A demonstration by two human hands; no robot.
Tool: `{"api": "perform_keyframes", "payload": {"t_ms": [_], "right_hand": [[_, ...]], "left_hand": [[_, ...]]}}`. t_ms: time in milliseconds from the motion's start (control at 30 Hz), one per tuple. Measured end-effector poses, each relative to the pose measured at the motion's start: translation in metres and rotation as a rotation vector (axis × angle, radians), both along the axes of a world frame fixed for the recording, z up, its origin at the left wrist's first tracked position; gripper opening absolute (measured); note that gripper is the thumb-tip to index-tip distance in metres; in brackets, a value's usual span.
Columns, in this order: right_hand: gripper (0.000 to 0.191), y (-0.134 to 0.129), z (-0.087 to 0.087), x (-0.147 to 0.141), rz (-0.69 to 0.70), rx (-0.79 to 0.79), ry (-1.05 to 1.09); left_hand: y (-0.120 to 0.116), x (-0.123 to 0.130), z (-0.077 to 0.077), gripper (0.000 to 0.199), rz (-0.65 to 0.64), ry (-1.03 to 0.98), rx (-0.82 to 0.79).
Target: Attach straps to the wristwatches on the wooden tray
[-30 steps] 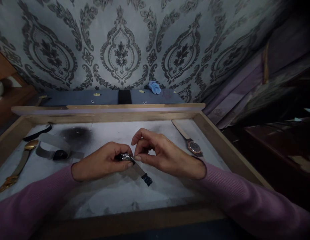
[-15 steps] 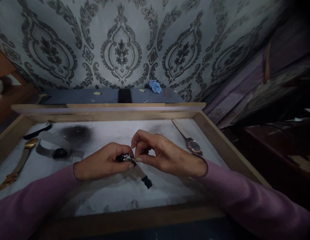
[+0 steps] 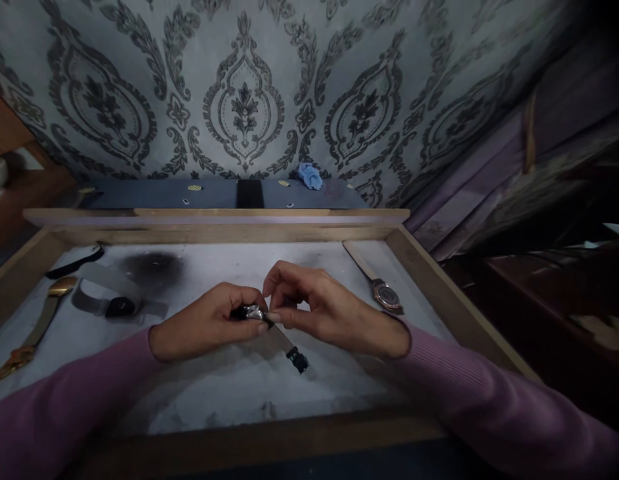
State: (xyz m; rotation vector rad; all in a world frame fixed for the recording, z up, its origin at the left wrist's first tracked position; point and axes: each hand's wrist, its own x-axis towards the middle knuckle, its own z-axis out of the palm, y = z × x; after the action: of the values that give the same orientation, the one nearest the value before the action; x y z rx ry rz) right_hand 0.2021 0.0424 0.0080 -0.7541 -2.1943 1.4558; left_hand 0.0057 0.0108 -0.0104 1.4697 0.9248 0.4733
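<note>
A wristwatch (image 3: 254, 311) with a silvery case is held above the white tray floor. My left hand (image 3: 212, 317) is closed around it, thumb below and index finger over the top. From the case its strap hangs down to the right, ending in a dark buckle (image 3: 298, 361). My right hand (image 3: 322, 303) pinches at the case's right edge with thumb and index finger. What exactly lies between those fingertips is too small to make out. Part of the watch is hidden behind my left fingers.
To the left lie a gold-coloured watch (image 3: 62, 287), a grey band with a dark face (image 3: 122, 306) and a black strap (image 3: 76, 261). A watch with a pale strap (image 3: 387, 295) lies at the right. Wooden rims (image 3: 229, 232) surround the tray; a crumpled blue cloth (image 3: 310, 176) sits behind it.
The strap's buckle end has swung slightly up and to the right. Both hands keep nearly the same hold on the watch.
</note>
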Motion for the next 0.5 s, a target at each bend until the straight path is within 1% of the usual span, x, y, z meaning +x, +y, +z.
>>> {"api": "perform_keyframes", "payload": {"t_ms": [133, 233, 367, 500], "right_hand": [[0.006, -0.0008, 0.0004, -0.0006, -0.038, -0.138, 0.076], [0.007, 0.0006, -0.0018, -0.0015, -0.063, -0.229, 0.113], [0.014, 0.0029, -0.0052, -0.0023, -0.112, -0.324, 0.148], [0.026, 0.001, -0.005, -0.0014, -0.15, -0.319, 0.107]], "left_hand": [[-0.0001, 0.0006, 0.0026, 0.015, 0.028, -0.026, -0.028], [0.0014, 0.001, 0.0024, 0.014, 0.036, -0.058, -0.037], [0.0039, 0.0005, -0.0009, 0.014, 0.076, -0.079, -0.043], [0.004, 0.0007, -0.0018, 0.017, 0.169, -0.056, -0.065]]}}
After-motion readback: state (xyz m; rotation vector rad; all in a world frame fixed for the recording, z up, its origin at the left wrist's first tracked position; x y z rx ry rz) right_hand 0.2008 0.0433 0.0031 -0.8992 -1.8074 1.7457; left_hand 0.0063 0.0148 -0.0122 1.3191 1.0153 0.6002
